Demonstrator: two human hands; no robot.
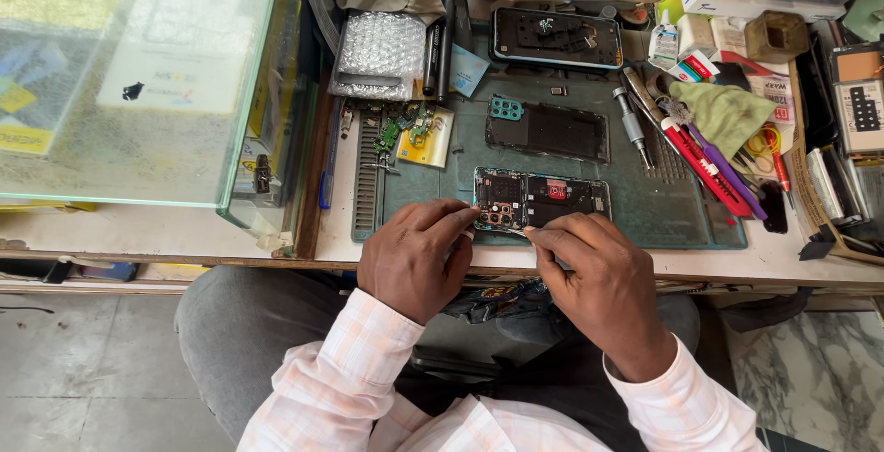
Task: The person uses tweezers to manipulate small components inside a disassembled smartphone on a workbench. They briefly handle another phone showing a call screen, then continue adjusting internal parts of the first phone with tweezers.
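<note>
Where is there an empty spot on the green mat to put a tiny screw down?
Bare mat lies left of the opened phone, below the yellow card. Another patch sits right of that phone, below the screwdriver. The right edge, with tools and green cloth, is crowded.

Bare mat right of opened phone; tools crowd beyond.

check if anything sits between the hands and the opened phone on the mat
Nothing visible does. The left hand and right hand are both already at the near edge of the opened phone, with a thin tool between their fingertips over it.
</note>
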